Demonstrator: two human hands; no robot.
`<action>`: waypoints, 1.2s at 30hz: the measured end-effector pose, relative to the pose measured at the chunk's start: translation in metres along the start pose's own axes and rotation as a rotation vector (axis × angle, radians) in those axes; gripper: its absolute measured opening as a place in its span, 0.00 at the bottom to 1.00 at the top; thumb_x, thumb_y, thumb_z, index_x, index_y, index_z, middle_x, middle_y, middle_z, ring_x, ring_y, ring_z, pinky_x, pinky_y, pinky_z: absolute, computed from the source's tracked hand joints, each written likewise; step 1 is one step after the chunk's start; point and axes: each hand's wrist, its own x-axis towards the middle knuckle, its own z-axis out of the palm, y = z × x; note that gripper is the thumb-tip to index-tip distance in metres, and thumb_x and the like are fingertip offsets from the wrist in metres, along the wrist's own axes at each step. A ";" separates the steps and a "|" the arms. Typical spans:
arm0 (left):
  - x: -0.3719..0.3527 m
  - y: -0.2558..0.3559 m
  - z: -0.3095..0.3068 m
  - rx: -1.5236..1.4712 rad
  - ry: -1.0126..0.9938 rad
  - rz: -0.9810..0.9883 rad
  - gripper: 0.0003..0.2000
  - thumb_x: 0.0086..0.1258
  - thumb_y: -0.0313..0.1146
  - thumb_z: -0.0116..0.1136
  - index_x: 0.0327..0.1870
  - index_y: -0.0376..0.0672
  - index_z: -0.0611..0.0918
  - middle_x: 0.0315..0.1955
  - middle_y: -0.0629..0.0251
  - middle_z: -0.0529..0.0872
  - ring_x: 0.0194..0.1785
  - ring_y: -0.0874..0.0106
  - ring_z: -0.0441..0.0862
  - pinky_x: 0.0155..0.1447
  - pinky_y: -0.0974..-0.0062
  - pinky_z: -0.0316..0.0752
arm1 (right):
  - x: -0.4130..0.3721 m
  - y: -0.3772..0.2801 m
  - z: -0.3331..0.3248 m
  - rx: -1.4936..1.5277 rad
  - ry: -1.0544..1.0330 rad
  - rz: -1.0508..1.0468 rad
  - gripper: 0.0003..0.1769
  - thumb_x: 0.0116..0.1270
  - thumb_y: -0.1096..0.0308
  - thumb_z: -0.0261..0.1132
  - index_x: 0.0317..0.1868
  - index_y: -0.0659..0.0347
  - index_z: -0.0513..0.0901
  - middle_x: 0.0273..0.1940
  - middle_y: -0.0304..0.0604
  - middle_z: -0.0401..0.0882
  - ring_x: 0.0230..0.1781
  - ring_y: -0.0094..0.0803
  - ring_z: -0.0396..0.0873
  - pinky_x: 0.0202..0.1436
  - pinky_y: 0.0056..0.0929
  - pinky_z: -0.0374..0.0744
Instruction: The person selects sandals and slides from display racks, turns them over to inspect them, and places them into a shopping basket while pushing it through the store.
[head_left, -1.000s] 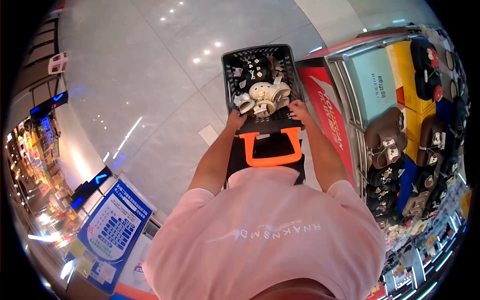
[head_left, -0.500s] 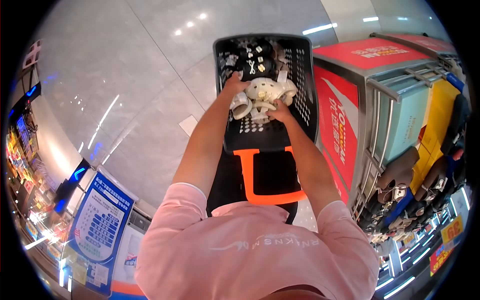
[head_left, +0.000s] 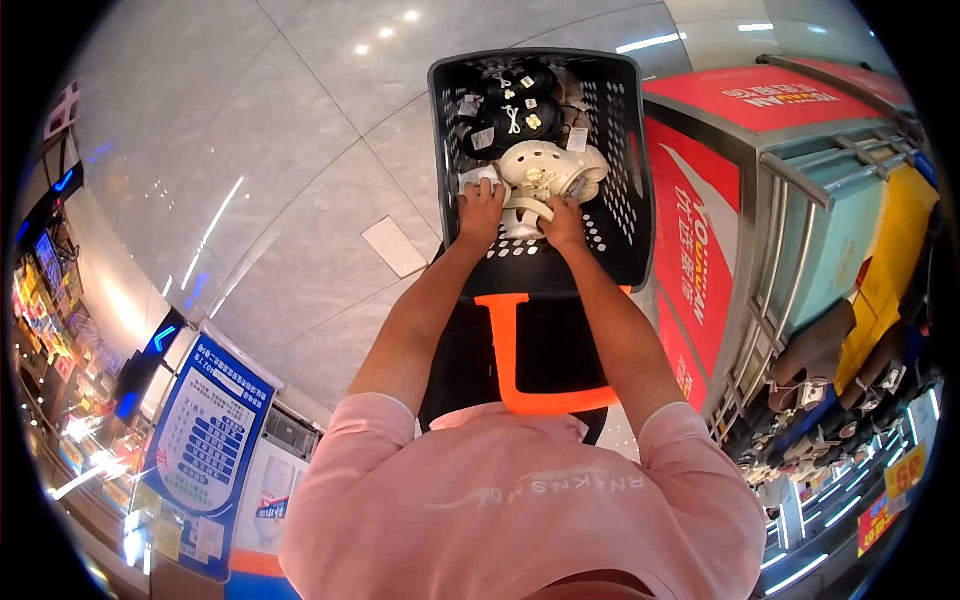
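Note:
Both my arms reach into a black perforated basket (head_left: 618, 130) with an orange handle (head_left: 505, 350). Cream clogs (head_left: 530, 163) lie in its near half, with a white tag (head_left: 578, 138) on them. My left hand (head_left: 482, 208) is closed on the clog at the basket's left side, beside a whitish label. On the near cream clog's strap rests my right hand (head_left: 564, 222), its fingers bent round the edge. Black clogs (head_left: 515, 122) with small charms lie farther in, beyond the cream ones.
To the right stands a metal rack (head_left: 775, 250) with red sign panels (head_left: 700, 225) and brown shoes (head_left: 812, 362). At the lower left is a blue notice board (head_left: 205, 450). A pale rectangle (head_left: 394, 247) lies on the grey tiled floor.
My left hand has moved back from beside the black clogs to the near left of the basket. My right hand stays at the near cream clog. The basket sits slightly farther right in view.

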 end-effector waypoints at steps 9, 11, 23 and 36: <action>-0.014 0.000 -0.087 -0.366 0.157 -0.090 0.16 0.57 0.23 0.62 0.48 0.45 0.83 0.43 0.57 0.84 0.51 0.54 0.79 0.52 0.57 0.77 | -0.089 -0.038 -0.082 0.241 0.110 -0.028 0.21 0.58 0.60 0.70 0.48 0.61 0.76 0.42 0.55 0.83 0.48 0.55 0.81 0.49 0.46 0.78; -0.042 0.008 -0.124 -0.512 0.378 -0.052 0.16 0.56 0.23 0.63 0.47 0.46 0.84 0.44 0.58 0.83 0.51 0.54 0.79 0.51 0.57 0.75 | -0.116 -0.029 -0.105 0.266 0.174 0.001 0.18 0.57 0.63 0.71 0.41 0.64 0.76 0.37 0.53 0.82 0.40 0.45 0.84 0.46 0.40 0.78; -0.212 0.036 -0.364 -0.529 1.273 0.554 0.16 0.53 0.21 0.69 0.43 0.46 0.83 0.43 0.69 0.81 0.47 0.64 0.77 0.54 0.60 0.73 | -0.283 -0.154 -0.186 2.055 -0.345 -0.156 0.26 0.71 0.71 0.62 0.68 0.57 0.69 0.62 0.43 0.76 0.65 0.38 0.73 0.68 0.46 0.72; -0.252 0.041 -0.389 -0.727 1.186 0.626 0.09 0.52 0.28 0.74 0.35 0.49 0.88 0.63 0.51 0.67 0.66 0.50 0.68 0.68 0.53 0.65 | -0.342 -0.246 -0.224 2.042 -0.286 -0.837 0.27 0.79 0.54 0.48 0.69 0.64 0.66 0.66 0.50 0.73 0.64 0.42 0.75 0.66 0.46 0.77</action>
